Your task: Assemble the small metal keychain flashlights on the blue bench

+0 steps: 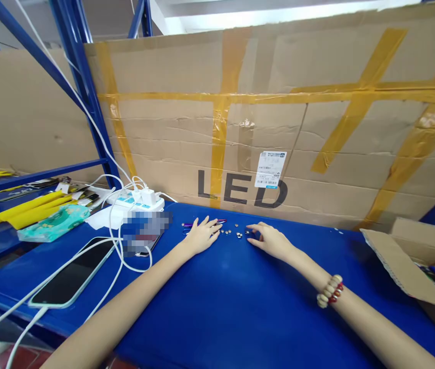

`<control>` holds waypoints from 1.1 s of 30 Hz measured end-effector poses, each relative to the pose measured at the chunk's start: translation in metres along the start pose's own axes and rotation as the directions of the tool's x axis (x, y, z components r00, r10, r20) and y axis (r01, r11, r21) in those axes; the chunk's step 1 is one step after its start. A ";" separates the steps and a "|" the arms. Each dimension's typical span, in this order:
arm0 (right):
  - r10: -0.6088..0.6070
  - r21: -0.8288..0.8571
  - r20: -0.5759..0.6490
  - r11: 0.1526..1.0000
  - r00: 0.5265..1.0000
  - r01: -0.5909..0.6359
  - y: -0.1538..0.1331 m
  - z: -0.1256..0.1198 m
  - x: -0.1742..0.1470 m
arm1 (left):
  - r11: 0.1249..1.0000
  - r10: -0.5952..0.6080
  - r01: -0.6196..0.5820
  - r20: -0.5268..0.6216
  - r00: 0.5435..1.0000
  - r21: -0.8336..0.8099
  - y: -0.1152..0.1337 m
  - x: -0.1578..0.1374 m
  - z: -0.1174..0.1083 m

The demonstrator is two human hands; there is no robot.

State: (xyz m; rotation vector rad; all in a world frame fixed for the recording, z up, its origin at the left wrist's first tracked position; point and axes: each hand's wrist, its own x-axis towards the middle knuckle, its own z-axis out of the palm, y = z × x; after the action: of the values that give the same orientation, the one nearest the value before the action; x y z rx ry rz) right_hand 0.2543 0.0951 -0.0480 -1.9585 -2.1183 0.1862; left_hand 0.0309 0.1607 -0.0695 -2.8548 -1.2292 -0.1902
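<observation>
My left hand lies flat on the blue tabletop with its fingers spread. It partly covers a thin purple pen-like stick, whose pinkish-red end shows past the fingertips. Several small round shiny pieces, like button cells, lie just right of these fingers. A slightly larger silvery piece rests between my two hands. My right hand is curved, thumb and forefinger apart, beside a tiny dark metallic piece; whether they touch it is too small to tell. Beaded bracelets circle my right wrist.
A large taped cardboard box marked LED stands along the back. Left are a phone, a white power strip with looping cables, and yellow strips. An open carton holding dark items stands at right.
</observation>
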 end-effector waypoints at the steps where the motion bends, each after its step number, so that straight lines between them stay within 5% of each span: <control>1: 0.003 0.041 -0.007 0.999 1.000 -0.003 -0.003 0.003 0.004 | 1.000 -0.005 0.005 -0.018 1.000 0.011 -0.001 -0.004 -0.001; 7: 0.009 0.151 -0.028 0.989 1.000 -0.005 -0.030 0.013 0.031 | 0.993 -0.100 0.108 -0.152 0.983 0.042 0.005 -0.029 -0.030; 17: -0.202 0.504 -0.005 0.845 0.979 0.176 -0.070 0.030 0.044 | 0.973 -0.223 0.216 0.083 0.971 0.083 -0.004 -0.036 -0.051; 25: -0.254 0.162 -0.089 0.950 0.963 0.266 -0.068 0.013 0.019 | 0.982 -0.176 0.174 0.015 0.984 0.067 -0.006 -0.032 -0.043; 33: -0.451 0.161 -0.166 0.865 0.877 0.476 -0.090 0.024 -0.012 | 0.984 -0.173 0.169 -0.087 0.981 -0.053 -0.007 -0.032 -0.050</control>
State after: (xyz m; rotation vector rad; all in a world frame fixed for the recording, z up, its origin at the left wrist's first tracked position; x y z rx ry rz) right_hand 0.1624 0.0774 -0.0483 -1.2663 -2.3128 0.1697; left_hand -0.0016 0.1388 -0.0241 -2.7405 -1.4696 -0.3529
